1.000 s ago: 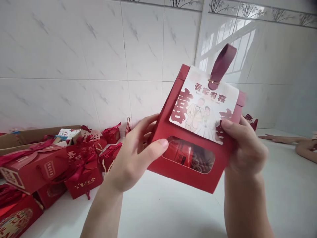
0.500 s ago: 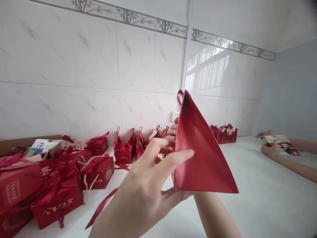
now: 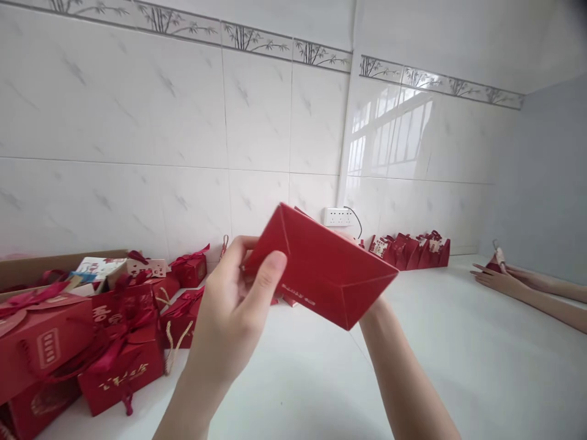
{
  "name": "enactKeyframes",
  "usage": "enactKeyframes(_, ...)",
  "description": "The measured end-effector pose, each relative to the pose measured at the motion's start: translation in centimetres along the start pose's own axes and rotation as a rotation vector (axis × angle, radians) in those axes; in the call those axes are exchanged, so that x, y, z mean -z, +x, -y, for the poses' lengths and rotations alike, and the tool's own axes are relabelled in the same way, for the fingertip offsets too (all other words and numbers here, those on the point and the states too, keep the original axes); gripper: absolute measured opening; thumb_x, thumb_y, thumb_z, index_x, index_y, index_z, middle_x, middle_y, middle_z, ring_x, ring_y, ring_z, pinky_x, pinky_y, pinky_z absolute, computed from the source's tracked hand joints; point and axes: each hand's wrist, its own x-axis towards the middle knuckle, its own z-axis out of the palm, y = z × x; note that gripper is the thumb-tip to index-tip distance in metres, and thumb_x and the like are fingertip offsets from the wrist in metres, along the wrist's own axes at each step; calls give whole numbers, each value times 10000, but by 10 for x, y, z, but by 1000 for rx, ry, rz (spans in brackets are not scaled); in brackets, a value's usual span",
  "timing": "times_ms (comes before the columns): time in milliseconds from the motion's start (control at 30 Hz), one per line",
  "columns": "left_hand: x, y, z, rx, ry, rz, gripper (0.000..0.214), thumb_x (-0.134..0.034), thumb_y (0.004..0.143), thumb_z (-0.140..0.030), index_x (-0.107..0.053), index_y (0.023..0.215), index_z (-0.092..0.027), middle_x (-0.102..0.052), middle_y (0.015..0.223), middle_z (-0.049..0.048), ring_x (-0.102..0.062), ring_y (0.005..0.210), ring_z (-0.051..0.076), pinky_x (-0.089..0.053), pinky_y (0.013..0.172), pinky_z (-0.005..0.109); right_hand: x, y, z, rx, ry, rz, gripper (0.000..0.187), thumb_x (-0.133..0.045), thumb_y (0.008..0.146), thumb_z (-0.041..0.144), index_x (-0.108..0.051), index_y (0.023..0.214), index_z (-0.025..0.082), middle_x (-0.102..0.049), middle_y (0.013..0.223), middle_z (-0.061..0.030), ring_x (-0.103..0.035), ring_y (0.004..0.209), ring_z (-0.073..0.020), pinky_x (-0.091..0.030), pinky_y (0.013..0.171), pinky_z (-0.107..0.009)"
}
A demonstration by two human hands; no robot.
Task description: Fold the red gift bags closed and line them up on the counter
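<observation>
A red gift box (image 3: pixel 321 263) is held up in front of me, tilted so its flat base with small pale printing faces me. My left hand (image 3: pixel 243 299) grips its left end, thumb pressed on the base and fingers curled behind the side. At the lower right end, my right hand (image 3: pixel 373 310) meets the box from behind. Its fingers are hidden by the box.
Red gift boxes with ribbons (image 3: pixel 121 366) are piled at left by an open carton (image 3: pixel 27 267). A row of red boxes (image 3: pixel 413 250) stands along the wall. A socket strip (image 3: pixel 338 216) is on it. Another person's hands (image 3: pixel 493 275) work at right with a small red-and-white item.
The box has turned from showing its triangular side to showing its base. My left hand has shifted left with it. The other person's item has turned upright.
</observation>
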Motion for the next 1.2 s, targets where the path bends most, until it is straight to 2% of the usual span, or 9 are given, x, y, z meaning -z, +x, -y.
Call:
enactKeyframes(167, 12, 18, 17, 209, -288, 34, 308, -598, 796, -494, -583, 815, -187, -559, 705, -2, -527, 582, 122, -461, 501, 226, -2, -3, 9, -103, 34, 53, 425, -594, 687, 593, -587, 601, 176, -579, 404, -26, -508, 287, -136, -365, 232, -195)
enactKeyframes(233, 16, 25, 26, 310, -400, 59, 293, -613, 776, -464, -552, 723, -182, -490, 635, -21, -454, 515, 96, -402, 442, 207, -11, -13, 14, -60, -66, -5, 488, -574, 685, 652, -565, 543, 185, -554, 359, -41, -491, 258, -149, -362, 220, -214)
enactKeyframes(333, 17, 30, 36, 396, -454, 74, 279, -649, 714, -413, -510, 642, -182, -431, 602, -37, -385, 489, 77, -325, 415, 186, -25, -32, 21, 63, -217, -87, 501, -556, 727, 674, -567, 544, 207, -564, 369, -36, -523, 279, -169, -426, 258, -245)
enactKeyframes(500, 14, 30, 45, 401, -333, 81, 279, -698, 597, -361, -486, 607, -181, -467, 633, -31, -353, 540, 88, -308, 467, 206, -35, -49, 25, 197, -354, -149, 485, -536, 784, 659, -626, 622, 211, -577, 398, -26, -563, 323, -186, -479, 293, -269)
enactKeyframes(700, 14, 29, 48, 403, -265, 113, 260, -679, 596, -384, -505, 598, -191, -413, 558, -35, -318, 503, 88, -262, 444, 211, -35, -52, 25, 234, -387, -172, 492, -529, 785, 671, -664, 673, 212, -481, 342, 9, -493, 273, -162, -458, 266, -276)
enactKeyframes(900, 14, 30, 49, 321, -285, 110, 277, -674, 620, -355, -452, 569, -197, -343, 496, -48, -298, 466, 85, -238, 421, 209, -34, -54, 24, 260, -373, -207, 408, -590, 781, 600, -657, 681, 210, -561, 419, -15, -557, 347, -184, -492, 303, -289)
enactKeyframes(1033, 10, 28, 41, 249, -374, 103, 296, -559, 772, -499, -553, 708, -210, -493, 615, -13, -456, 547, 126, -371, 474, 242, -23, -43, 27, 299, -327, -341, 336, -677, 724, 539, -655, 711, 204, -667, 592, -46, -642, 512, -218, -536, 379, -302)
enactKeyframes(1133, 6, 23, 35, 193, -422, 174, 446, -405, 837, -613, -585, 964, -225, -604, 841, 43, -572, 718, 185, -452, 541, 278, -11, -31, 30, 339, -347, -318, 304, -694, 733, 498, -673, 808, 204, -702, 723, -43, -664, 600, -202, -545, 425, -276)
enactKeyframes(1200, 5, 21, 33, 175, -415, 218, 499, -416, 831, -631, -531, 1117, -238, -612, 952, 62, -585, 750, 195, -460, 530, 276, -6, -26, 31, 376, -359, -278, 298, -685, 761, 468, -673, 931, 223, -712, 830, -37, -672, 670, -192, -548, 462, -263)
